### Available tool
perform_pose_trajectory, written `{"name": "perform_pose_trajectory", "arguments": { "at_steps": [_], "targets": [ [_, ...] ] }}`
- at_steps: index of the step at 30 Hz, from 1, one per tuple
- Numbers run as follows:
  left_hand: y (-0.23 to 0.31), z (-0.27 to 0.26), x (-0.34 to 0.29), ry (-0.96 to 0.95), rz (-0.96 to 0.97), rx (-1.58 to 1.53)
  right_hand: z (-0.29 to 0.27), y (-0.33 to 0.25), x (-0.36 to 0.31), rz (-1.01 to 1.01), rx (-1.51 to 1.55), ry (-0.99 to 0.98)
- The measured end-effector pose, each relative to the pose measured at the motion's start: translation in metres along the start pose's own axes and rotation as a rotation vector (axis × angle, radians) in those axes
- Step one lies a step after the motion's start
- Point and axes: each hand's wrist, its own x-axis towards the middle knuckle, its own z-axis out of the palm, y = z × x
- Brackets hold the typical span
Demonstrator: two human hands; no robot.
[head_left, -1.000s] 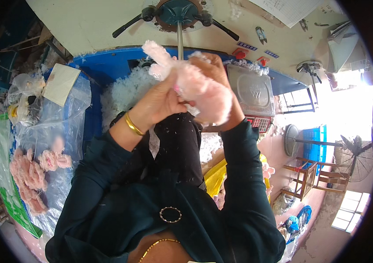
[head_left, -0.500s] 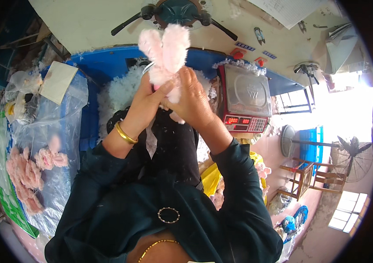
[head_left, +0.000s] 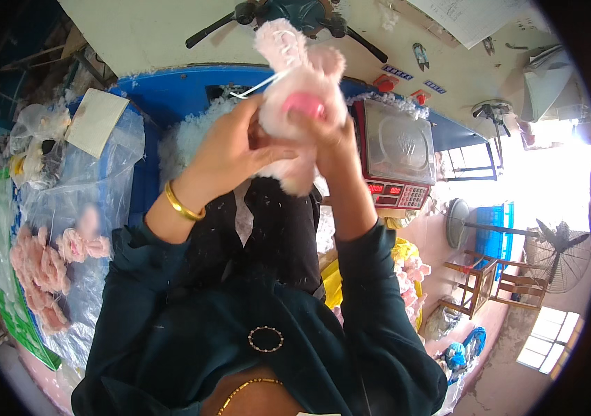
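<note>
A pink plush rabbit (head_left: 295, 90) with long ears is held up in front of me, above my lap. White cord crosses its left ear, and a loose end sticks out to the left. A shiny bright pink patch shows on its front. My left hand (head_left: 229, 149) is closed round the toy's lower left side, thumb across the body. Gripping its right side is my right hand (head_left: 333, 139), with the thumb on the pink patch. The toy's back and the fingers behind it are hidden.
White stuffing (head_left: 202, 135) fills the blue bin (head_left: 164, 87) ahead. A red scale (head_left: 396, 156) stands right of it. More pink plush toys (head_left: 42, 270) lie on plastic sheeting at left; others sit in a yellow bag (head_left: 333, 284) at lower right. A dark machine (head_left: 295, 14) is mounted on the far worktop.
The rabbit has been turned, so its pink patch and the ear cord now show. My right hand has shifted to the right side, its thumb now on the patch.
</note>
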Motion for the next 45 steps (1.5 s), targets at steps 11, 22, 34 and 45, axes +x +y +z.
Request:
{"name": "perform_pose_trajectory", "arguments": {
  "at_steps": [11, 22, 34, 45],
  "targets": [
    [-0.023, 0.011, -0.003, 0.121, 0.008, -0.037, 0.008, -0.005, 0.027, 0.017, -0.015, 0.012],
    [-0.051, -0.013, -0.075, 0.131, -0.147, -0.369, -0.055, -0.006, -0.041, 0.107, -0.392, -0.084],
    [-0.231, -0.253, -0.367, 0.474, -1.197, 1.344, -0.354, -0.031, 0.022, 0.437, -1.131, 0.595],
    [-0.278, -0.292, -0.313, 1.115, -0.716, 0.844, -0.379, -0.046, 0.065, 0.357, -1.266, 0.954]
  ]
}}
